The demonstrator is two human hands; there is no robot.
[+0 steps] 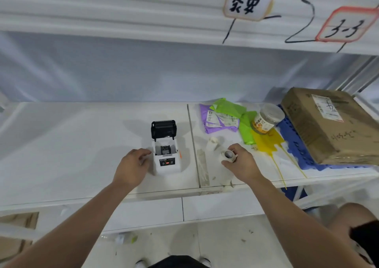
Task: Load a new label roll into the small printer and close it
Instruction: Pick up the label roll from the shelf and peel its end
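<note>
small white paper label roll: pinched in right hand fingers, right of printer, apart from it
small white printer with black lid: lid up, bay open, on white shelf
left hand: loosely curled, empty, against printer's left side

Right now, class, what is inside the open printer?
No roll: the printer bay shows only a small dark mechanism. Its floor is hidden by the front wall. The roll sits in the right hand.

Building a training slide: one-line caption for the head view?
Right hand holds a label roll beside the open printer while the left hand steadies it.
</note>
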